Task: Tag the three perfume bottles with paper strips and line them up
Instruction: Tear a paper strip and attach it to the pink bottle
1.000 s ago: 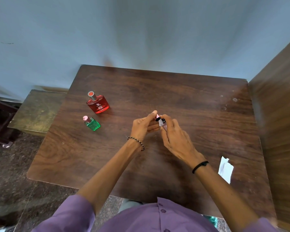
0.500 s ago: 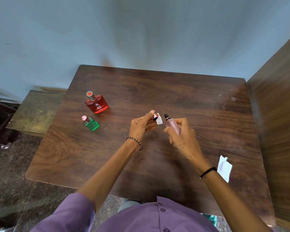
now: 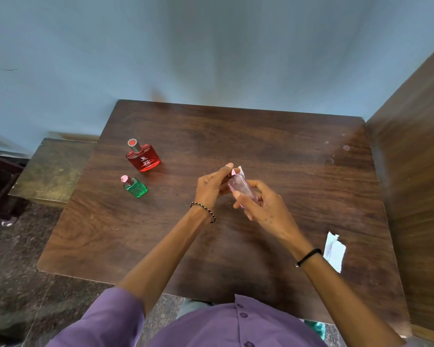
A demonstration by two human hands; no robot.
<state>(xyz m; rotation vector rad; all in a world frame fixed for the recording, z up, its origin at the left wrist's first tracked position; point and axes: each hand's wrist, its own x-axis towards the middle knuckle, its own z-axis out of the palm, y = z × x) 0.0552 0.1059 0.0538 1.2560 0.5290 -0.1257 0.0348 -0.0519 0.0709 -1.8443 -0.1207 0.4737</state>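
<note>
A slim pink perfume bottle point(image 3: 241, 187) is held above the middle of the wooden table point(image 3: 273, 146), with my right hand point(image 3: 263, 205) gripping its lower body. My left hand point(image 3: 212, 186) pinches the bottle's pink cap point(image 3: 233, 172) at the top, with a small white paper strip point(image 3: 241, 170) sticking out beside it. A red flat bottle point(image 3: 143, 157) with a silver cap stands at the left of the table. A small green bottle point(image 3: 135, 187) with a pink cap stands just in front of it.
A loose piece of white paper point(image 3: 334, 251) lies near the table's right front edge. A wooden panel point(image 3: 416, 171) rises along the right side. A lower bench point(image 3: 53, 169) sits to the left of the table, and a blue wall is behind.
Half a second ago the cap and strip in my left hand were apart from the bottle in my right hand. Now the hands have come together and the cap sits on the bottle's top.
</note>
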